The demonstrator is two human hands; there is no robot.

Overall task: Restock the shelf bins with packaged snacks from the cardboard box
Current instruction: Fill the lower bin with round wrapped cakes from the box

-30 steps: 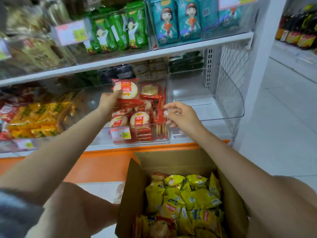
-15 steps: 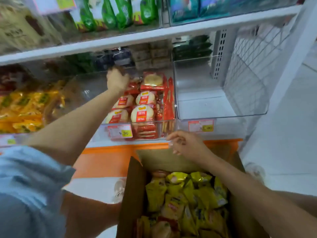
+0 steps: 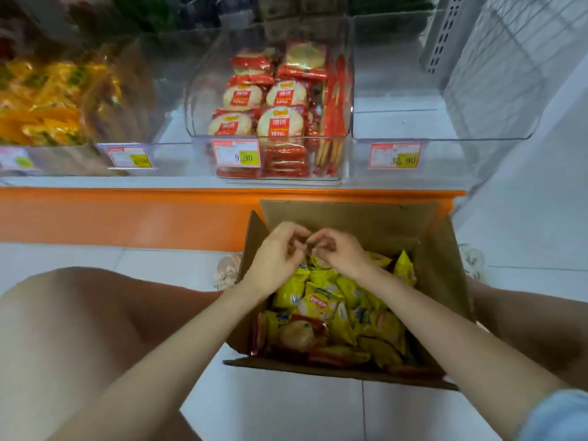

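Observation:
An open cardboard box [image 3: 350, 224] stands on the floor under the shelf, packed with yellow snack packets [image 3: 321, 300] and a few red cracker packs [image 3: 299, 332]. My left hand [image 3: 276, 256] and my right hand [image 3: 340, 253] hover over the box's far end. Their curled fingertips meet, and I see no packet in them. On the shelf above, a clear bin [image 3: 203, 90] holds several red round-cracker packs [image 3: 270, 113]. To its right is a clear bin [image 3: 445, 122] with nothing in it.
A bin of yellow-orange snacks [image 3: 41, 103] sits at the left. Price tags [image 3: 394, 155] hang on the bin fronts. The orange shelf base [image 3: 127, 214] runs behind the box. My bare knee [image 3: 79, 329] is left of the box on the white tiles.
My left hand left the red-cracker bin and came down over the box. My right hand dropped from the bin's front edge to meet it. The view tilted down.

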